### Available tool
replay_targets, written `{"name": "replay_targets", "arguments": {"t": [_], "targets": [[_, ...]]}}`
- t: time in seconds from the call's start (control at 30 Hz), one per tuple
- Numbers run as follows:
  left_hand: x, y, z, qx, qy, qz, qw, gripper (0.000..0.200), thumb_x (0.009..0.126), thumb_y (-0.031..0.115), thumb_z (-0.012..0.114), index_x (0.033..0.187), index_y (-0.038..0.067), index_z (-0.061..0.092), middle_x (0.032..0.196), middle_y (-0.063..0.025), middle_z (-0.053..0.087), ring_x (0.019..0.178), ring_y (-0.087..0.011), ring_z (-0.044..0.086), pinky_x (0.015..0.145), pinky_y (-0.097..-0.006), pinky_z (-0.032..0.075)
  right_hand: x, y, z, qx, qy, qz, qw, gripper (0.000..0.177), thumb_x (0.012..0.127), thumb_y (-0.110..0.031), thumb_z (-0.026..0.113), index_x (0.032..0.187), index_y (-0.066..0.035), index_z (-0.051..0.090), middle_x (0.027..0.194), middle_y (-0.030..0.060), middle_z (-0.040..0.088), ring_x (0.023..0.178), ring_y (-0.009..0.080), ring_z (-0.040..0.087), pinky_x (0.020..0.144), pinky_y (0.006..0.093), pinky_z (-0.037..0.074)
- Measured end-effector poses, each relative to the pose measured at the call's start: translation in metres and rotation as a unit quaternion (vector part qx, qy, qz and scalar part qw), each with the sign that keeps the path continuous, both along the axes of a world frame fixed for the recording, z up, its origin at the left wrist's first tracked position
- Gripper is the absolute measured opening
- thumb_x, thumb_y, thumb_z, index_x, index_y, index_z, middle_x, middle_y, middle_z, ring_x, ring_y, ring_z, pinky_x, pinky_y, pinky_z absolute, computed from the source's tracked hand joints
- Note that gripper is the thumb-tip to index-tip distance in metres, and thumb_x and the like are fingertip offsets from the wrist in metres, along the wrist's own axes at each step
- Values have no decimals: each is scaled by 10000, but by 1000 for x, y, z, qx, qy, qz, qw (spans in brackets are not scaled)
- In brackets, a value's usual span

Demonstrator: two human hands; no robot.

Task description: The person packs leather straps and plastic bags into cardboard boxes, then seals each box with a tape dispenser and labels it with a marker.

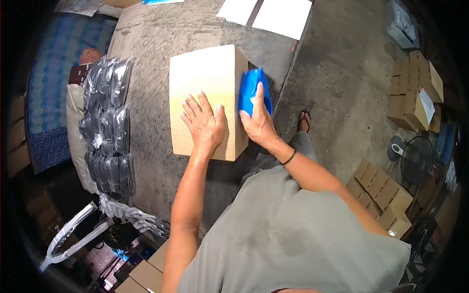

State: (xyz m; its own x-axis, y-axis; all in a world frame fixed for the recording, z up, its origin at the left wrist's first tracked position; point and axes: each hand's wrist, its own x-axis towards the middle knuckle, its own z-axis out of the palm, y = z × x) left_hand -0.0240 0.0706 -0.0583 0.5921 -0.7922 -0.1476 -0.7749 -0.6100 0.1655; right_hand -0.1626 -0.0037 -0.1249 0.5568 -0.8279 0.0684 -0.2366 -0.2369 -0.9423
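Note:
A closed cardboard box (195,73) sits on the dark, worn tabletop in front of me. My left hand (205,124) lies flat on its upper face with the fingers spread. On the box's right side, my right hand (261,119) grips a blue tape dispenser (251,85), thumb along its top. The dispenser is right at the box's side face, with its toothed end pointing away from me. Part of its body is hidden by my fingers.
Black items in clear plastic bags (110,127) are lined up on the table's left. White sheets (273,17) lie at the far right corner. Beyond the table's right edge, stacked cartons (415,90), more cartons (378,190) and a fan (416,158) stand on the floor.

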Motion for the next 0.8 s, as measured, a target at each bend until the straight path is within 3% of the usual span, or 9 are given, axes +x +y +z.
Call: {"name": "replay_targets", "arguments": {"t": [0.23, 0.33, 0.43, 0.5, 0.6, 0.67, 0.7, 0.77, 0.8], "targets": [[2, 2, -3, -4, -8, -5, 1000, 736, 955, 465, 340, 1464, -30, 149, 1490, -341, 75, 1396, -479, 10, 1107, -574, -9, -2, -6, 41, 38, -21, 22, 999, 873, 825, -136, 542, 1451, 26, -44, 1288, 378, 394, 1152, 495, 456, 980, 481, 387], [-1, -2, -1, -6, -5, 5, 1000, 743, 949, 469, 349, 1454, -47, 170, 1483, -347, 96, 1394, -482, 24, 1103, -585, 0, 1, 3, -11, 64, 51, 6, 997, 868, 814, -126, 523, 1455, 12, -46, 1255, 369, 429, 1141, 483, 466, 963, 487, 397], [-12, 2, -1, 35, -83, -4, 996, 682, 959, 399, 391, 1442, -48, 214, 1481, -326, 162, 1397, -459, 91, 1125, -534, 65, -7, -12, 9, 69, 141, 76, 985, 864, 811, -135, 504, 1455, 4, -54, 1275, 375, 420, 1139, 496, 469, 964, 480, 401], [-32, 4, 0, -104, -42, -177, 978, 611, 939, 306, 470, 1388, -78, 313, 1420, -350, 278, 1353, -472, 233, 1111, -508, 194, -15, -20, -4, 2, 67, 63, 996, 847, 814, -149, 513, 1466, -9, -11, 1265, 369, 442, 1113, 499, 498, 953, 469, 413], [-16, 3, 10, -223, -11, -225, 948, 284, 898, 178, 527, 1115, -4, 552, 1149, -239, 571, 1094, -397, 534, 932, -460, 431, -30, -32, 12, 72, 63, 62, 993, 846, 825, -156, 538, 1473, -23, 9, 1328, 353, 403, 1196, 469, 459, 995, 441, 387], [47, 3, 26, -144, 87, -23, 985, 39, 861, 26, 503, 836, 20, 533, 833, -195, 543, 798, -341, 546, 719, -470, 441, -44, -34, 25, 72, 87, 55, 992, 848, 835, -165, 554, 1477, -36, 16, 1340, 342, 402, 1211, 464, 453, 1007, 432, 379], [74, 1, 18, -213, -142, -60, 965, 129, 883, 40, 455, 762, 19, 496, 772, -204, 508, 752, -316, 524, 688, -464, 423, -50, -37, 27, 69, 81, 43, 993, 846, 838, -167, 562, 1477, -35, 24, 1329, 337, 417, 1201, 465, 461, 999, 432, 387], [63, -7, 37, -171, 194, 68, 964, 119, 874, 29, 453, 766, 10, 499, 787, -204, 516, 784, -317, 526, 700, -466, 420, -61, -42, 27, 37, 80, 28, 996, 845, 838, -171, 570, 1479, -39, 35, 1322, 330, 430, 1195, 454, 472, 994, 428, 395], [50, -4, 5, -203, 266, 28, 942, 64, 797, -19, 490, 842, 5, 528, 835, -192, 535, 836, -339, 539, 734, -483, 429, -64, -45, 30, 29, 81, 37, 996, 845, 838, -171, 570, 1479, -39, 35, 1322, 330, 430, 1195, 454, 472, 994, 428, 395]]}}
